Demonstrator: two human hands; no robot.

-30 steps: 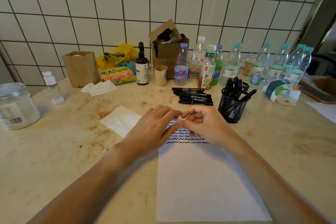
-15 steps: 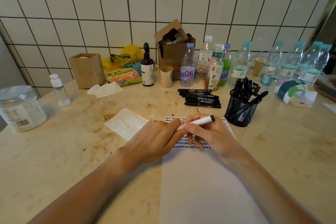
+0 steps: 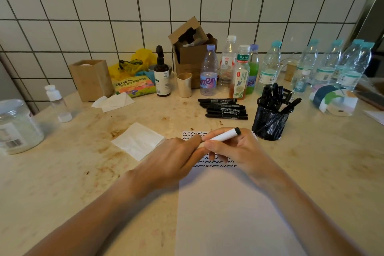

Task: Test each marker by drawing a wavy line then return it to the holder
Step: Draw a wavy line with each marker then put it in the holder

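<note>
The right hand (image 3: 234, 151) grips a white-barrelled marker (image 3: 225, 135) in curled fingers, the barrel lying across the top of the hand with its black end pointing toward the black mesh holder (image 3: 270, 122) just beyond. The left hand (image 3: 172, 160) meets the marker's near end with curled fingertips, though whether it pinches a cap there I cannot tell. Both hands sit over the sheet of paper (image 3: 228, 214) with wavy lines on the worktop (image 3: 62, 183), and loose black markers (image 3: 225, 109) lie behind.
</note>
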